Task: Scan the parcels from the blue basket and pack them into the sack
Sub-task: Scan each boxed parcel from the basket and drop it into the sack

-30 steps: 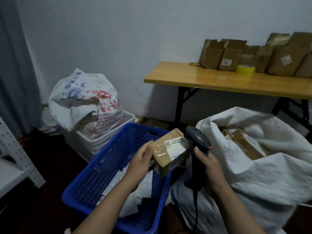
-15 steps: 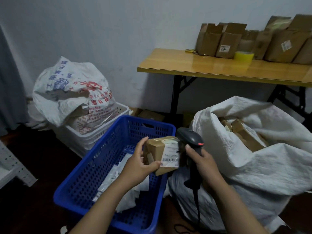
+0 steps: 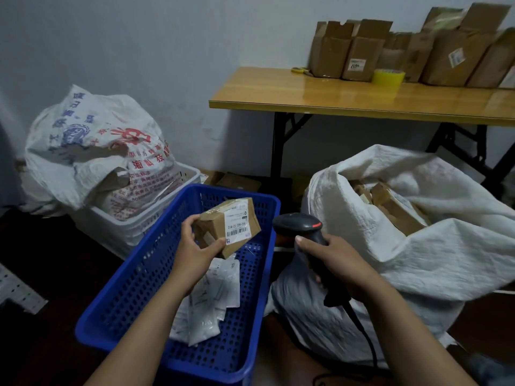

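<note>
Blue basket (image 3: 117,307) at lower centre, white mailers (image 3: 217,296) lying inside. Just above, left hand (image 3: 195,250) curled round cardboard parcel (image 3: 220,227), label tilted up, likely for the barcode read. Right hand (image 3: 337,260) wrapped round scanner (image 3: 298,225) handle, head just beside the parcel. Open sack (image 3: 432,260) at right, boxes inside. Counter (image 3: 348,98) far behind.

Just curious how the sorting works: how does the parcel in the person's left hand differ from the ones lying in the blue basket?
The cardboard parcel is brown and boxy; the white mailer bags are flat and soft. The left hand grips the cardboard parcel above the blue basket, while the white mailer bags lie on the basket's floor. Both kinds seem to carry printed labels.
</note>
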